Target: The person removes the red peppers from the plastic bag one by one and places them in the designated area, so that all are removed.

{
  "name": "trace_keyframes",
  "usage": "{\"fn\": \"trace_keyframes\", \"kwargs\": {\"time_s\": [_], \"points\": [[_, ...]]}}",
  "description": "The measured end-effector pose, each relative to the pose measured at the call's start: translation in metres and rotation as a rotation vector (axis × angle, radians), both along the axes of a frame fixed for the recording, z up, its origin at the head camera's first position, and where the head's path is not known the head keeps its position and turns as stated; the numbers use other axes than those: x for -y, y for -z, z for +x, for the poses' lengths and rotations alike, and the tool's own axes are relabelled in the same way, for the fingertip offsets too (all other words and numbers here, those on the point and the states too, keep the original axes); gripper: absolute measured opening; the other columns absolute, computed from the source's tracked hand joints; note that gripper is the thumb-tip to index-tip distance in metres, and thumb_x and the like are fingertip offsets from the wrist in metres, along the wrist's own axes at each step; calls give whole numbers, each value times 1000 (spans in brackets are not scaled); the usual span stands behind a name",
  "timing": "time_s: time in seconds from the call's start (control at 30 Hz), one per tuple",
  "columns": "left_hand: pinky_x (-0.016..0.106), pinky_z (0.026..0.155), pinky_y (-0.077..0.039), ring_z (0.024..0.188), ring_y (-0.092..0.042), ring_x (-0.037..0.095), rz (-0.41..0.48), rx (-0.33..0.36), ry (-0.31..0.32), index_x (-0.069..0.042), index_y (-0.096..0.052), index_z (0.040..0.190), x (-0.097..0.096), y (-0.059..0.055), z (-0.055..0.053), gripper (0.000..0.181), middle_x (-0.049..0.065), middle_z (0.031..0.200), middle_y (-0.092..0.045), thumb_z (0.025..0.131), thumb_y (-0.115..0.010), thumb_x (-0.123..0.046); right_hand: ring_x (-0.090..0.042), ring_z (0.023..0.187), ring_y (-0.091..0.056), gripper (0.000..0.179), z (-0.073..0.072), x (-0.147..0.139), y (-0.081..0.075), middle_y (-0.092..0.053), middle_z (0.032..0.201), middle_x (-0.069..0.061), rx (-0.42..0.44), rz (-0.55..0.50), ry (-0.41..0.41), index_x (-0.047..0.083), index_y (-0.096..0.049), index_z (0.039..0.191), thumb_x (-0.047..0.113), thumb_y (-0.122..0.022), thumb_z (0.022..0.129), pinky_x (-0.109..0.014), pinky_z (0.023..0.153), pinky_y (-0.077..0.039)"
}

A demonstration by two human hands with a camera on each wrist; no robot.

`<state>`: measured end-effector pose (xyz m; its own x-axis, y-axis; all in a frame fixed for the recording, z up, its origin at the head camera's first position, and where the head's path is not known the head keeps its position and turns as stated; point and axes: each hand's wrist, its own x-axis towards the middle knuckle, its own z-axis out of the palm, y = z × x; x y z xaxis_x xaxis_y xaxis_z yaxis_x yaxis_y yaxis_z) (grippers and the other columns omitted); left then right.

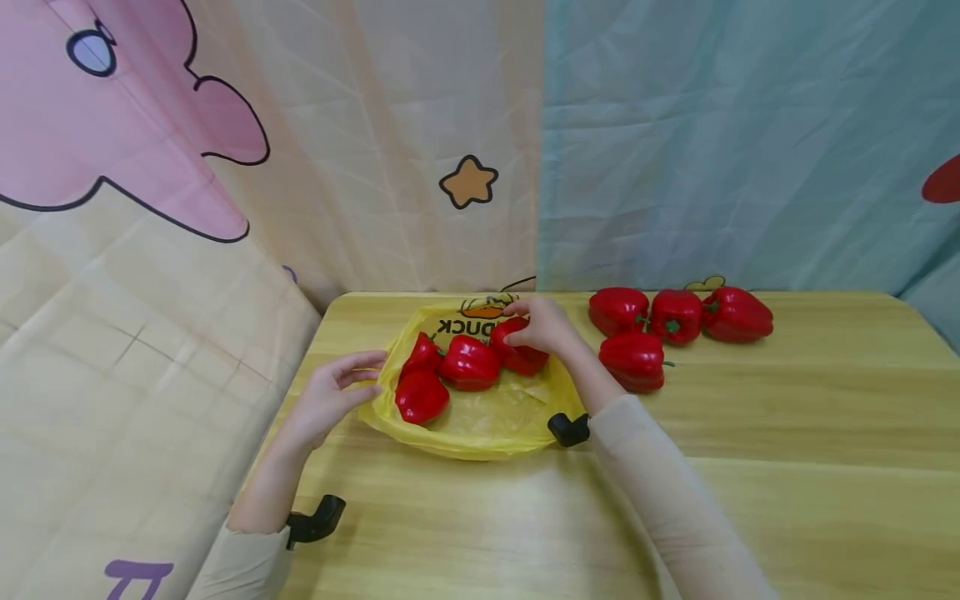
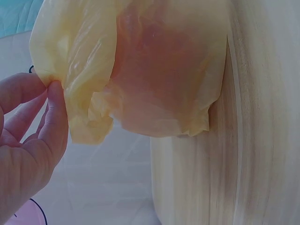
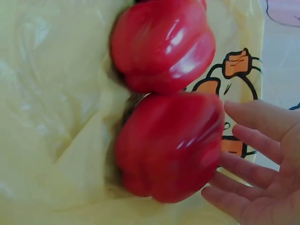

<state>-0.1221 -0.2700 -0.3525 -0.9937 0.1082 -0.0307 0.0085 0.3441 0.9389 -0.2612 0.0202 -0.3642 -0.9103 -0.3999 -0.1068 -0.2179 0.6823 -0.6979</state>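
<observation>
A yellow plastic bag [image 1: 495,421] lies spread on the table, with several red bell peppers [image 1: 471,364] on its left and back parts. My left hand [image 1: 333,396] is at the bag's left edge; in the left wrist view its thumb and finger pinch the thin plastic. At the back right of the bag, my right hand [image 1: 546,329] is beside the rightmost bell pepper [image 3: 171,150] there. Its fingers [image 3: 255,171] are spread and extended along that pepper's side, not curled round it. Another bell pepper [image 3: 164,47] touches this one.
Outside the bag, to its right, more red bell peppers [image 1: 633,361] form a cluster near the back of the wooden table [image 1: 810,433]. A printed curtain [image 1: 675,150] hangs behind the table. Black wrist cameras [image 1: 318,518] sit at both cuffs.
</observation>
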Motion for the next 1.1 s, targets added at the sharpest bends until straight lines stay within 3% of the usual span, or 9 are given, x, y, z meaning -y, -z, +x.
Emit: {"fn": "trace_keyframes", "kwargs": {"time_s": [0.5,1.1], "points": [[21,78,-52,113,-49,38,-4,-1,11,7,-48,130,-2,0,-2,46,25,129,-48,86,-58,7,-29,102,-53,53,-1,-6,10,-62,115,-12,-138,98,-139,8,-64,119,19,-81,70,-40,87,-48],[21,77,-52,113,-48,38,-7,0,-3,7,-48,130,-2,1,-2,46,25,129,-47,86,-58,7,-27,99,-53,52,6,1,0,-62,112,-11,-174,46,-145,7,-63,119,18,-80,71,-38,81,-51]]}}
